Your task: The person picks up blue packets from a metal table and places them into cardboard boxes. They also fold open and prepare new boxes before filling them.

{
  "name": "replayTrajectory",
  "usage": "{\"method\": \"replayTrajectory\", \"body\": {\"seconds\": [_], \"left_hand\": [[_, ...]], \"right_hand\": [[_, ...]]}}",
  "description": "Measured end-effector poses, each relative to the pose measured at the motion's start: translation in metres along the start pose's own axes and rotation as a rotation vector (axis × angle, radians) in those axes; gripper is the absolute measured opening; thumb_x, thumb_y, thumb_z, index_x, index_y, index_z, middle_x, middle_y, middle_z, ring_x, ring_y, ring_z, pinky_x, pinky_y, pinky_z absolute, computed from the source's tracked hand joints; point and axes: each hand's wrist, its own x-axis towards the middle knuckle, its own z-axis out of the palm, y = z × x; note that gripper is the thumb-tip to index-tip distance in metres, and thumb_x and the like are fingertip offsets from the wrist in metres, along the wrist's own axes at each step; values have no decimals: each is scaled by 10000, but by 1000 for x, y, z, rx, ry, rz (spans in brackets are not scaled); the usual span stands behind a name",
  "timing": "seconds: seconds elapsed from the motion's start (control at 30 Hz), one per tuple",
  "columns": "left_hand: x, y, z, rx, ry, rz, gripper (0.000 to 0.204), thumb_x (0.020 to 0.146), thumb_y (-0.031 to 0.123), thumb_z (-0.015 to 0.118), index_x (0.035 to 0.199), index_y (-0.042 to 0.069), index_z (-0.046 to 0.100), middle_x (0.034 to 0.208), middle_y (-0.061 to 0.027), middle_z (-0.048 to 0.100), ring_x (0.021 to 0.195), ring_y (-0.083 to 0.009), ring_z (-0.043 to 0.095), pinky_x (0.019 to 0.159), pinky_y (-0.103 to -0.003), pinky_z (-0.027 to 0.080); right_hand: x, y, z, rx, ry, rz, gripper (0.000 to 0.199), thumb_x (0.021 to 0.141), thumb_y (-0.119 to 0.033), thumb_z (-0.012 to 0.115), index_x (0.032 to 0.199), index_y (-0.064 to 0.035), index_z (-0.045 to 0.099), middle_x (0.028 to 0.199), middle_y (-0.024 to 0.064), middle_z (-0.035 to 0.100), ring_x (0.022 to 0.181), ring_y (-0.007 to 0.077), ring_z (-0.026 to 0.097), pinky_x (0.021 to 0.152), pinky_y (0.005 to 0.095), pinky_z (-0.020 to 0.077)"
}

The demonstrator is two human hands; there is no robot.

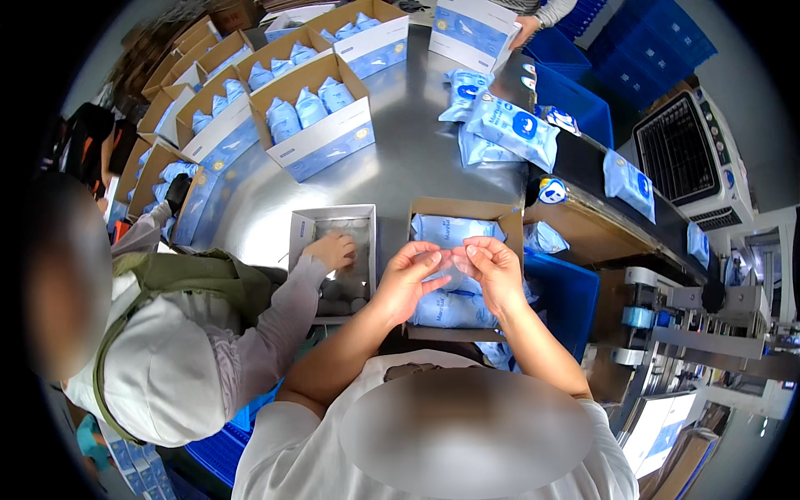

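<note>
Above an open cardboard carton [512,223], my left hand [410,279] and my right hand [495,271] meet with their fingertips close together. A thin see-through piece [451,268] shows between them, and its kind is hard to make out. Both hands seem to pinch it. Inside the carton lie light-blue packs of wipes [454,310], partly covered by my hands. Left of the carton stands a shallow white box [298,242] holding several pale round pieces [336,290]. A co-worker's hand [333,250] reaches into that box.
Open cartons [321,112] filled with wipes packs line the metal table [400,158] at the far left. Loose wipes packs [517,129] are piled beside a conveyor belt [587,171]. Another person's hand [525,32] holds a carton at the back. Blue crates [567,287] stand at the right.
</note>
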Motion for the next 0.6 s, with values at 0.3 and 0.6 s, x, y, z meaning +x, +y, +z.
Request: {"method": "replayTrajectory", "body": {"seconds": [0.3, 0.6], "left_hand": [[10, -17, 6, -161, 22, -50, 63, 909, 128, 546, 960, 114, 512, 1138, -93, 578, 1073, -228, 564, 928, -421, 470], [2, -40, 9, -192, 5, 60, 75, 884, 66, 574, 943, 84, 532, 1154, -106, 564, 1117, -250, 534, 967, -434, 442]], "right_hand": [[-7, 2, -7, 141, 18, -133, 231, 936, -25, 437, 1142, 30, 525, 1142, 182, 592, 1063, 222, 584, 894, 306, 473], [-8, 9, 10, 440, 159, -179, 261, 909, 52, 437, 1166, 45, 478, 1231, 219, 508, 1159, 293, 514, 1010, 366, 423]]}}
